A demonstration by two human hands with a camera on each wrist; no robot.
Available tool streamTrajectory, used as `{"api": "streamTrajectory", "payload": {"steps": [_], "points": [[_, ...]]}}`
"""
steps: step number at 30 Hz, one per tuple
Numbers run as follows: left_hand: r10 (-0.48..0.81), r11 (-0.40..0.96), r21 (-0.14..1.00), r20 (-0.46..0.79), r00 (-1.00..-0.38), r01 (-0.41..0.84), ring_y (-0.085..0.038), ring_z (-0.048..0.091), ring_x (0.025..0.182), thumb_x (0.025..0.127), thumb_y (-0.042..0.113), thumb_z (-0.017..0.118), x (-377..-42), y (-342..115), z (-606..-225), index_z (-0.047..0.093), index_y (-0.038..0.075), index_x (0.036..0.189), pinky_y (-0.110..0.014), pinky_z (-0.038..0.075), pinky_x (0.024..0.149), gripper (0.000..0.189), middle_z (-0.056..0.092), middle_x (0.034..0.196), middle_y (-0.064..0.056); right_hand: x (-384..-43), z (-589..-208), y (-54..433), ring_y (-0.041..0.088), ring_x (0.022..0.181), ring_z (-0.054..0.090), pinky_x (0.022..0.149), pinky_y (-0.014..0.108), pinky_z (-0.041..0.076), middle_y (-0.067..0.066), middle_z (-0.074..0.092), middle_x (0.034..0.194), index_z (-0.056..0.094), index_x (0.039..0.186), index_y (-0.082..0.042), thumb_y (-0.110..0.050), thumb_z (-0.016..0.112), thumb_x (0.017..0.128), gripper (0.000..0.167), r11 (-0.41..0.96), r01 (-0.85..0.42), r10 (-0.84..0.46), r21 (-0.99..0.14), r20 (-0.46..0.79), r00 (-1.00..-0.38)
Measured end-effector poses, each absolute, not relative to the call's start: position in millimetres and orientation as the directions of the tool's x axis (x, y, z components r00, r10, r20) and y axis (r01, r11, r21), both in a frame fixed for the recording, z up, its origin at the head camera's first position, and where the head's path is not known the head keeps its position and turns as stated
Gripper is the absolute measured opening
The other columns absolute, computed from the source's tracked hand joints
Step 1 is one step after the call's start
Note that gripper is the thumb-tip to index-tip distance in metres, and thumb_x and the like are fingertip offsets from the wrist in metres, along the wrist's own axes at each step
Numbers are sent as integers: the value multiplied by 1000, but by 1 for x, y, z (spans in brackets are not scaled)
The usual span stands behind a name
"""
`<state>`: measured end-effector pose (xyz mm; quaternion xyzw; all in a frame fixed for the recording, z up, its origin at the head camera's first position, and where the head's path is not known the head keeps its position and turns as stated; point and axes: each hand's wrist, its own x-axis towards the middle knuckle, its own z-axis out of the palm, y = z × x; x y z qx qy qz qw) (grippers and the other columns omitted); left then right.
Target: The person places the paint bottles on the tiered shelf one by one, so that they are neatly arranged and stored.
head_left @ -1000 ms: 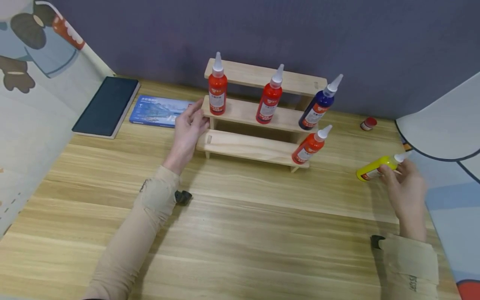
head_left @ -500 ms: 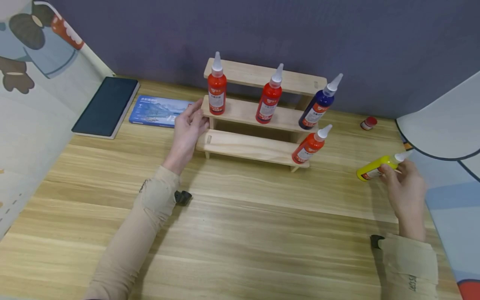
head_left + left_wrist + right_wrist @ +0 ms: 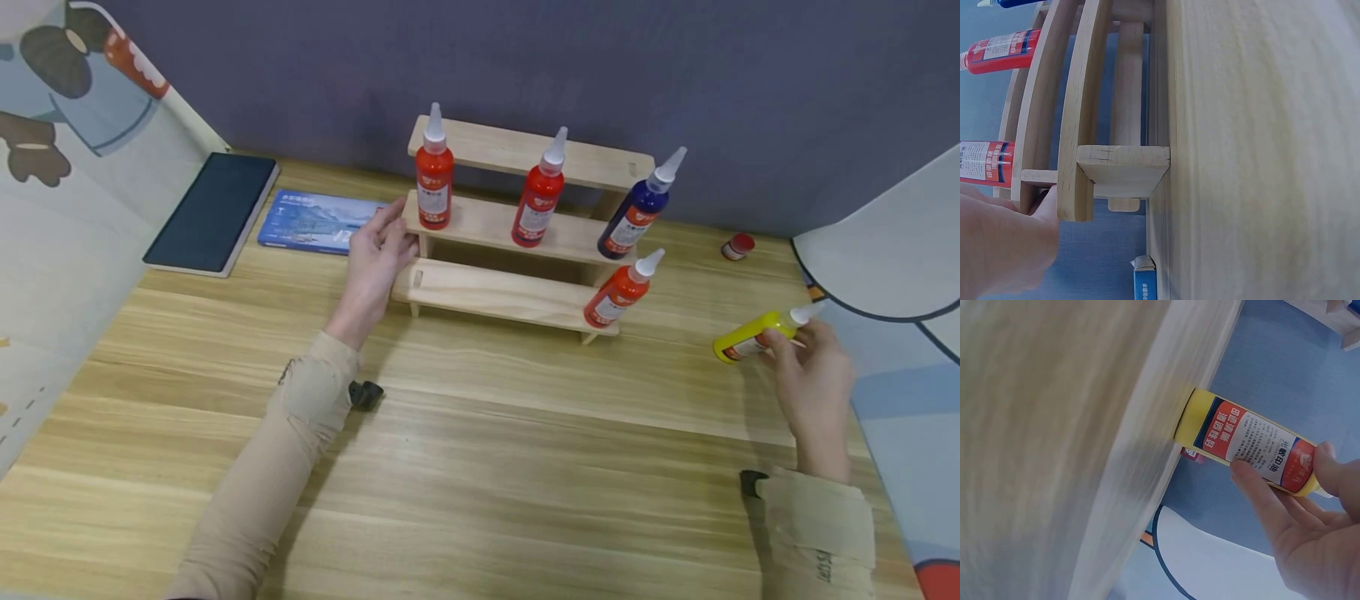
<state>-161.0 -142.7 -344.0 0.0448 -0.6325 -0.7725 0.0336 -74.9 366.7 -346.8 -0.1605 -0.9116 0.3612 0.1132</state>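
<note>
On the left, my left hand (image 3: 375, 260) grips the end of a three-tier wooden display rack (image 3: 495, 293); in the left wrist view its thumb tucks between two shelves. Two red squeeze bottles, one at the left (image 3: 434, 179) and one mid-shelf (image 3: 537, 210), stand on the middle tier with a dark blue bottle (image 3: 636, 220). At the right end of the bottom tier stands an orange-red bottle (image 3: 617, 298). My right hand (image 3: 813, 375) holds a yellow squeeze bottle (image 3: 1247, 440) by its upper part, fingers and thumb around it, its base right at the tabletop.
A small red-lidded jar (image 3: 738, 247) stands at the back right. Left of the rack lie a blue box (image 3: 315, 222) and a dark notebook (image 3: 213, 212) on the wooden table (image 3: 480, 467). A dark partition (image 3: 525, 58) rises behind.
</note>
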Motion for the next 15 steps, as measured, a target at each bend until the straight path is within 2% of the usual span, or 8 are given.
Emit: {"api": "streamTrajectory", "payload": {"steps": [4,15], "points": [[-109,-205,979,-32,-994,-9,-35,49,147,117,8,43,-161,-143,-343,39,3,164,-30,51,115,48,42,165,-23,-74,-346,366,-8,101,60,79,2,54,29,56,151,41,157,7,-13,55,113,50,692,194,364,-695,104,-926],[-111,-208,978,-29,-993,-5,-35,50,147,117,8,43,-159,-143,-343,40,3,164,-31,51,115,48,42,165,-23,-71,-341,360,-5,105,65,80,1,52,28,58,148,48,151,7,-7,56,111,43,684,168,379,-710,150,-913]]}}
